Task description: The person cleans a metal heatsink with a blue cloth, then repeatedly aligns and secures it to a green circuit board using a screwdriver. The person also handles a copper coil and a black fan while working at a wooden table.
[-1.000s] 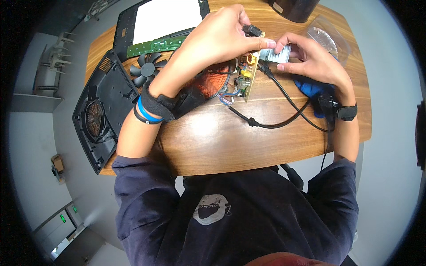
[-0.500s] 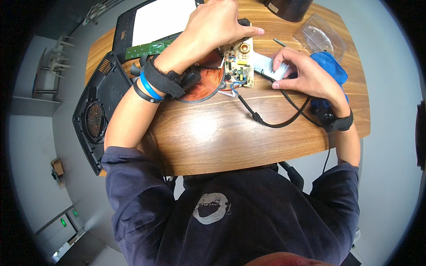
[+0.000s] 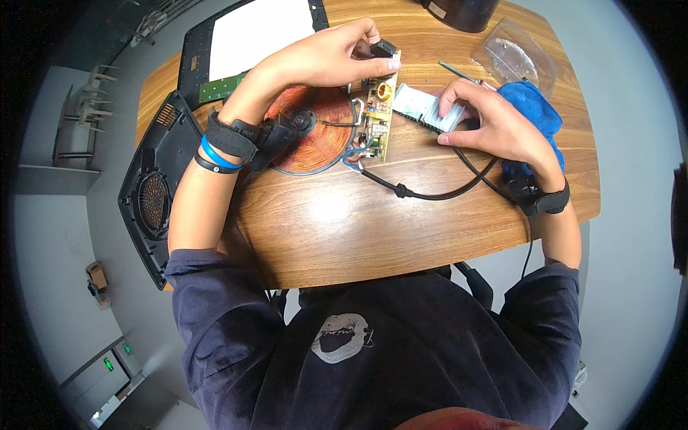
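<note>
My left hand (image 3: 326, 59) pinches the far end of a power circuit board (image 3: 389, 118) between thumb and fingers, beside a black block component (image 3: 383, 48). The board is tilted up onto its edge, its components facing left. A copper induction coil (image 3: 330, 111) lies flat to its left, partly under my left wrist. My right hand (image 3: 491, 118) grips a silver finned heat sink (image 3: 424, 107) by its right end, just right of the board and apart from it. A black power cord (image 3: 448, 197) runs from the board's near end towards my right wrist.
Black housing (image 3: 147, 193) lies at the left edge. A black-framed panel with a white sheet (image 3: 261, 36) and a green circuit strip (image 3: 220, 88) are at far left. A blue cloth (image 3: 534, 107), clear plastic tray (image 3: 516, 57), screwdriver (image 3: 455, 70) and dark container (image 3: 462, 11) stand right and back.
My left hand has tipped the circuit board from nearly flat up onto its edge and shifted it slightly left. The cord's end moved with it. My right hand stays on the heat sink.
</note>
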`<state>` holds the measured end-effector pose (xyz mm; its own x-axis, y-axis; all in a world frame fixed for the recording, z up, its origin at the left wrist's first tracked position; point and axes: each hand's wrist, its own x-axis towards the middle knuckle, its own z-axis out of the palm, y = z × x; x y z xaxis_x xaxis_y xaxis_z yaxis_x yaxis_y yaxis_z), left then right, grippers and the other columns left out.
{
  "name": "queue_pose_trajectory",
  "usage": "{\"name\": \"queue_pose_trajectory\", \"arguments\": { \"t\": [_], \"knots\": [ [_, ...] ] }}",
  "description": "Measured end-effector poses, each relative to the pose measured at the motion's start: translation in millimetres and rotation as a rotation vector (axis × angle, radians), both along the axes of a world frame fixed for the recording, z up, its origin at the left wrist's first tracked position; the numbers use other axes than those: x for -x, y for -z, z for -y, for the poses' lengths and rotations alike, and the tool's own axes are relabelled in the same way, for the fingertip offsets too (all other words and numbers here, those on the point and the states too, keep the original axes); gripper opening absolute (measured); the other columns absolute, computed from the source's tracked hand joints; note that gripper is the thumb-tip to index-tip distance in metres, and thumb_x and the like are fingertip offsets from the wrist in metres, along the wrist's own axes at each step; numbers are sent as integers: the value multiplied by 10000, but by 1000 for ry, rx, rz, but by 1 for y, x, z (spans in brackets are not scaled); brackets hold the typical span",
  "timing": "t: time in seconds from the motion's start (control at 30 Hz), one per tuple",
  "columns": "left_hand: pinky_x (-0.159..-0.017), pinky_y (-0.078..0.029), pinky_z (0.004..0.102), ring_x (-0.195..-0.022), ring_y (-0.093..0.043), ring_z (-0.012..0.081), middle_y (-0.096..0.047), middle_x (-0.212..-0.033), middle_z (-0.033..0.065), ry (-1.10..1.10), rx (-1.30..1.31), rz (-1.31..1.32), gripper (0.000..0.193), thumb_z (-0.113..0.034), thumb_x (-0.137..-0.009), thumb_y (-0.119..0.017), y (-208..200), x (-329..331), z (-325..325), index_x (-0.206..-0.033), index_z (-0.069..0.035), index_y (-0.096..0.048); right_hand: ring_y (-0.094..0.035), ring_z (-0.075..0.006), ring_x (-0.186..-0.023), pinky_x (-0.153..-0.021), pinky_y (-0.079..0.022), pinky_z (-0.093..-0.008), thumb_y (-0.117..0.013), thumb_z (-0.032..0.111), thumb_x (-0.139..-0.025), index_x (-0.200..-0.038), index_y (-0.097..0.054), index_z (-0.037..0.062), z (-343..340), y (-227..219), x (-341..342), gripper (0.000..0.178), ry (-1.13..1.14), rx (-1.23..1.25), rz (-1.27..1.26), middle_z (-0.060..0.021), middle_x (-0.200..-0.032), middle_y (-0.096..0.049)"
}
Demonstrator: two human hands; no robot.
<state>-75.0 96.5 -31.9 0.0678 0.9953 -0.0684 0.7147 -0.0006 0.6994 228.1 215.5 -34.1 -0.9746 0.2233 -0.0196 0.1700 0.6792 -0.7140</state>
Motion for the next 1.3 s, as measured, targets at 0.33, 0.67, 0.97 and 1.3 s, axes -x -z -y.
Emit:
{"name": "queue_pose_trajectory", "arguments": {
  "t": [0.33,0.67,0.97,1.3],
  "knots": [
    [-1011,-554,396,-1173,-661,230,-710,-1247,118,188,-66,55,653,-97,-895,-900,3,-11,19,-1465,-110,-581,-687,-103,-995,-895,-569,-282,-800,55,-981,-1251,-635,63,-15,12,0,317,68,280,-53,-21,-1178,-697],
    [-942,-590,318,-1011,-685,141,-720,-1093,63,74,-100,106,519,24,-913,-831,8,-17,29,-1398,-50,-660,-640,-116,-1236,-1073,-552,-282,-710,-39,-1026,-1321,-601,16,-29,10,15,319,74,390,-162,-50,-1330,-641],
    [-944,-616,319,-1021,-762,146,-794,-1101,90,122,-125,197,310,46,-967,-766,10,-17,34,-1270,33,-702,-645,-123,-1225,-1070,-557,-288,-759,25,-1032,-1242,-601,13,-29,20,34,263,32,397,-167,-78,-1369,-658],
    [-953,-607,331,-1024,-784,185,-810,-1046,113,108,-163,52,161,12,-1016,-716,10,-25,41,-1174,34,-733,-667,-100,-1116,-956,-582,-282,-732,17,-1020,-1309,-627,21,-21,22,43,308,-1,263,-184,-56,-1346,-690]
  ]
}}
